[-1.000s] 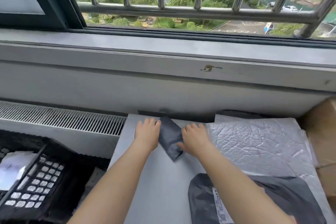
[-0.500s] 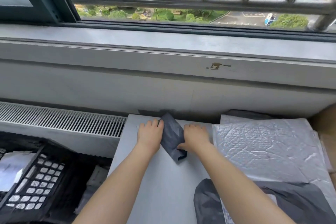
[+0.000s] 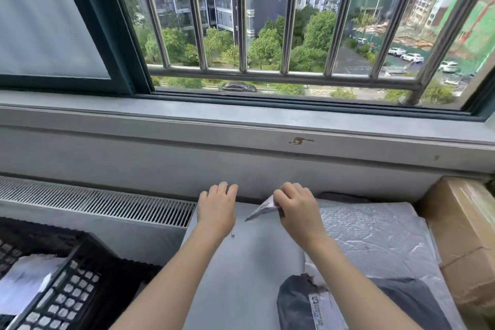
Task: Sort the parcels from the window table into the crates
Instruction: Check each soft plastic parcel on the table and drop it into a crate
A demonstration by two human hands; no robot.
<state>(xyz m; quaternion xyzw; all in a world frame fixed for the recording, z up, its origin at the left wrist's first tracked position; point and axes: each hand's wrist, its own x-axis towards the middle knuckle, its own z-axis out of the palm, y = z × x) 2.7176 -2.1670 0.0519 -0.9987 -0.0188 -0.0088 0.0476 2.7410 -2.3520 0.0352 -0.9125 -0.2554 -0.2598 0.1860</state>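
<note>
My right hand pinches a small flat parcel by one end, lifted on edge just above the grey table near the wall. The parcel shows a pale, labelled side. My left hand lies palm down with relaxed fingers on the table's far left corner, a short gap from the parcel. A dark grey mailer bag with a white label lies at the table's near edge. A silver bubble-wrap parcel covers the right part of the table.
A black plastic crate with a white parcel inside stands on the floor at lower left. A brown cardboard box sits at the right edge. A radiator grille and the window sill run behind the table.
The small parcel, earlier flat and dark between both hands, is now turned up on edge in my right hand alone. My left hand has let go of it. The camera has tilted upward.
</note>
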